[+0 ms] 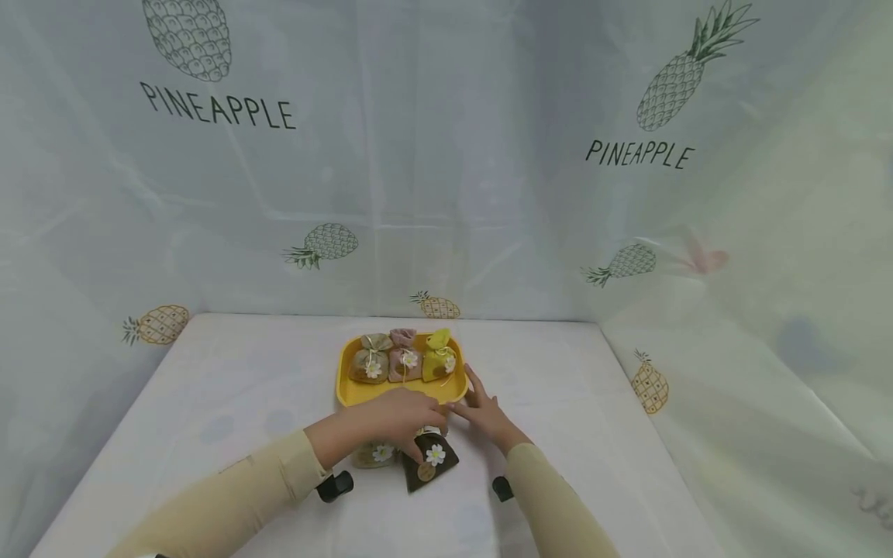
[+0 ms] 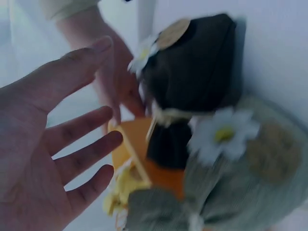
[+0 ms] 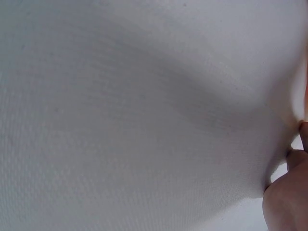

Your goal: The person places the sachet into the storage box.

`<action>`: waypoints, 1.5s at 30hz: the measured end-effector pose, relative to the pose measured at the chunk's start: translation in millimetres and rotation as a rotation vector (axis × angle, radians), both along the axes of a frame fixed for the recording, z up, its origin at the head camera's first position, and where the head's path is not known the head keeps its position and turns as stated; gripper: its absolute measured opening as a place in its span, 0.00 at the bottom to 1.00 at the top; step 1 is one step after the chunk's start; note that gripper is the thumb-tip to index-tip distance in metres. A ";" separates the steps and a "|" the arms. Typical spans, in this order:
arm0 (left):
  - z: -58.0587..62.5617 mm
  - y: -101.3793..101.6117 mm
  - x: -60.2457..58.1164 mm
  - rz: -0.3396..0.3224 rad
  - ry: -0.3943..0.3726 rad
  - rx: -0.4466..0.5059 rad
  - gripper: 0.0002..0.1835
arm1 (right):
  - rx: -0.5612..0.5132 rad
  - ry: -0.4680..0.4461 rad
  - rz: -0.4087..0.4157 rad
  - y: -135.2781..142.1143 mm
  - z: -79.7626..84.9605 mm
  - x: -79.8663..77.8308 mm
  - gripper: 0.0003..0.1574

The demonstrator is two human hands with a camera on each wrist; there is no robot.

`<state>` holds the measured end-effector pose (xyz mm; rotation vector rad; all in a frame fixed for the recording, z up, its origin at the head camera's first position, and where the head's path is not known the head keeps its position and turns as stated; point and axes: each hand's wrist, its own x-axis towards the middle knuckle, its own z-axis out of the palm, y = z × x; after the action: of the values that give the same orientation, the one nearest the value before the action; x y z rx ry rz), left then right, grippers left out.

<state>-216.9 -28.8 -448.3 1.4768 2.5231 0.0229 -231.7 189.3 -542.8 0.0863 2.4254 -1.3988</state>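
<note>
A yellow tray [image 1: 398,393] on the table holds three drawstring pouches with white flowers: a grey-beige one [image 1: 368,363], a pink one [image 1: 405,364] and a yellow one [image 1: 438,364]. In front of it lie a black pouch [image 1: 437,463] and a grey-green pouch [image 1: 373,457]. My left hand [image 1: 387,418] hovers over these two; in the left wrist view its fingers are spread, with nothing held. At the tray's front right corner, my right hand [image 1: 484,415] touches the edge with extended fingers. Its fingers [image 3: 288,192] barely show in the right wrist view.
The white tabletop [image 1: 265,372] extends on both sides of the tray. A pale curtain [image 1: 446,155] printed with pineapples hangs behind and along the sides. Dark wrist devices [image 1: 336,487] sit below both forearms.
</note>
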 end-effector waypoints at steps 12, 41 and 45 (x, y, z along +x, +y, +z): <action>-24.5 12.8 10.9 0.165 -0.112 -0.046 0.28 | 0.045 0.028 0.015 -2.1 2.8 1.0 0.57; -42.4 17.2 11.8 0.207 -0.204 0.024 0.27 | 0.055 0.034 0.006 -2.1 -1.0 -1.2 0.57; -44.0 16.0 12.6 0.239 -0.258 0.028 0.28 | 0.050 0.034 0.009 -1.7 -0.7 -0.2 0.57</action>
<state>-204.4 -12.8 -492.3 1.0928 2.4760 0.2693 -231.9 187.6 -543.5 0.0640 2.4861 -1.3461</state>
